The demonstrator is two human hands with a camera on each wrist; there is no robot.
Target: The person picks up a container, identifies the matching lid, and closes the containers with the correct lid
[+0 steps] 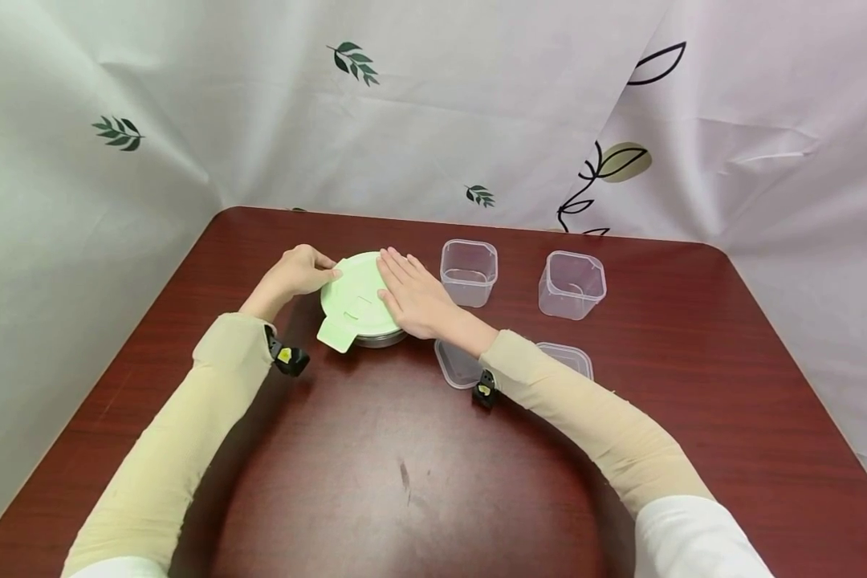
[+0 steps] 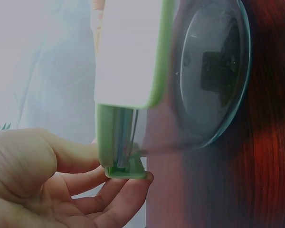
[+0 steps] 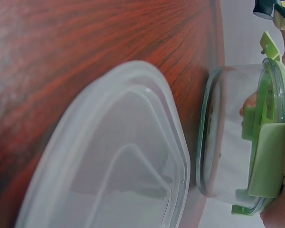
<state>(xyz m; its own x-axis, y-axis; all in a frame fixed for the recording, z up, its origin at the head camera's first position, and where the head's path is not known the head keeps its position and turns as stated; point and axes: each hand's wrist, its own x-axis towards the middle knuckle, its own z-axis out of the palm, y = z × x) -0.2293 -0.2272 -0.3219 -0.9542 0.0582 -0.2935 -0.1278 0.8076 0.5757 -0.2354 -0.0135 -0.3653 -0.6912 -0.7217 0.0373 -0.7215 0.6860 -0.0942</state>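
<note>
A round glass food container (image 1: pixel 380 341) stands on the table under a pale green lid (image 1: pixel 357 293) with side flaps. My left hand (image 1: pixel 299 271) is at the lid's far left edge. In the left wrist view, its thumb and curled fingers pinch a green latch flap (image 2: pixel 104 137) from above and below. My right hand (image 1: pixel 413 299) rests on the right part of the lid, fingers straight and together. The near flap (image 1: pixel 337 334) sticks outward, while another flap (image 3: pixel 267 161) hangs along the glass wall in the right wrist view.
Two clear plastic boxes (image 1: pixel 470 291) (image 1: pixel 567 303), both uncovered, stand right of the glass container. Two clear lids lie nearer; one lid (image 1: pixel 457 369) is beside my right wrist, the other lid (image 1: pixel 572 358) partly behind my forearm. A patterned curtain (image 1: pixel 419 120) hangs behind the brown table (image 1: pixel 405 449).
</note>
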